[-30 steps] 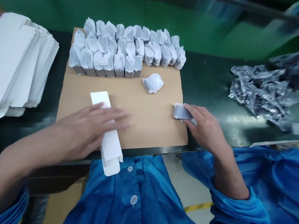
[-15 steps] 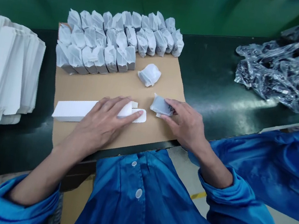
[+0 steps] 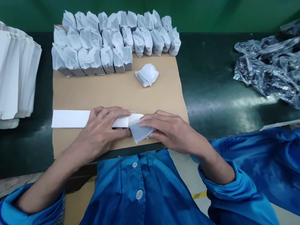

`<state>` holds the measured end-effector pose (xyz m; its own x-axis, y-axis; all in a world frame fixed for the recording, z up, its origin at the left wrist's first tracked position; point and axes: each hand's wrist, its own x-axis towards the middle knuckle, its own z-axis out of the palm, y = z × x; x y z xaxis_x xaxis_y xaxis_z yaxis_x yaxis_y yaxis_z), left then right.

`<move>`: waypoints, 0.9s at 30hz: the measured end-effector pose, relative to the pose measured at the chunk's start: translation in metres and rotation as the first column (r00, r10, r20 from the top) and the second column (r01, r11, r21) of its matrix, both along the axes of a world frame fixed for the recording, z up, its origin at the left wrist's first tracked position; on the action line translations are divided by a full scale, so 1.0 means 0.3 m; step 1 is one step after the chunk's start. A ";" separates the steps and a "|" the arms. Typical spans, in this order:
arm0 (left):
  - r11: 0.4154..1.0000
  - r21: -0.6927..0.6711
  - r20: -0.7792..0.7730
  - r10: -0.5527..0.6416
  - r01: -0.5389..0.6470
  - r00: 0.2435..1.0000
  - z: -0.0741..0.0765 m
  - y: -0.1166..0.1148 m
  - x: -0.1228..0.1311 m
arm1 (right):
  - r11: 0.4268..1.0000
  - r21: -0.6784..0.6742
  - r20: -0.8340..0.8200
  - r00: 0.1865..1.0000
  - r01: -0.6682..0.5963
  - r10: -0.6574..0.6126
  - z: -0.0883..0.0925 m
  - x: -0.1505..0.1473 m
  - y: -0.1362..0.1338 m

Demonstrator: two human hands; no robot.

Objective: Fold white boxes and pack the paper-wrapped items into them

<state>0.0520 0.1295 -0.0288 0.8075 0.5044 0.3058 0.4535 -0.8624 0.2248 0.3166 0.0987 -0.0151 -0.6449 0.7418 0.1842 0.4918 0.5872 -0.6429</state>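
Observation:
A long white box (image 3: 70, 119) lies on the brown cardboard sheet (image 3: 167, 92). My left hand (image 3: 104, 128) is wrapped over its right part, thumb on the near side. At the box's open right end, my right hand (image 3: 168, 130) grips a small item in a whitish wrapper (image 3: 140, 131), its loose corner pointing down toward me. The wrapped item touches the box end; whether part of it is inside is hidden by my fingers. Farther back on the sheet sits another wrapped piece (image 3: 147, 75), untouched by either hand.
Rows of several wrapped pieces (image 3: 107, 59) stand along the back of the sheet. A stack of flat white cartons (image 3: 2, 80) is at the left. Clear plastic bags (image 3: 274, 72) lie at the right. Another person's blue sleeve (image 3: 277, 160) is at the right edge.
My right hand has moved left and slightly toward me, bringing the wrapped item to the box's end. The box and my left hand have shifted slightly nearer me.

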 end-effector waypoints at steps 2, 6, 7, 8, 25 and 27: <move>1.000 0.004 0.019 -0.002 0.002 1.000 0.002 0.005 -0.005 | 0.997 -0.080 -0.062 0.998 0.014 -0.019 -0.010 0.000 0.004; 1.000 0.020 0.052 -0.006 0.005 0.999 0.012 0.018 -0.020 | 0.988 -0.027 -0.104 0.982 0.154 -0.156 -0.056 -0.022 0.030; 1.000 0.016 0.051 -0.008 0.007 0.999 0.013 0.020 -0.022 | 0.980 0.017 -0.103 0.975 0.197 -0.195 -0.066 -0.032 0.035; 1.000 0.013 0.050 -0.010 0.009 0.999 0.015 0.020 -0.024 | 0.970 0.063 -0.095 0.969 0.236 -0.230 -0.073 -0.043 0.038; 0.991 0.088 0.050 0.096 -0.100 0.994 -0.039 -0.052 -0.028 | 0.917 0.219 0.051 0.935 0.333 -0.352 -0.096 -0.199 -0.049; 0.987 0.097 0.057 0.124 -0.129 0.991 -0.044 -0.064 -0.026 | 0.932 0.144 0.027 0.940 0.334 -0.341 -0.089 -0.211 -0.049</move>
<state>0.0441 0.1103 -0.0419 0.7213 0.5660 0.3992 0.5505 -0.8183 0.1654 0.2533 0.0840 -0.0418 -0.3720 0.8876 0.2718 0.7059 0.4606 -0.5381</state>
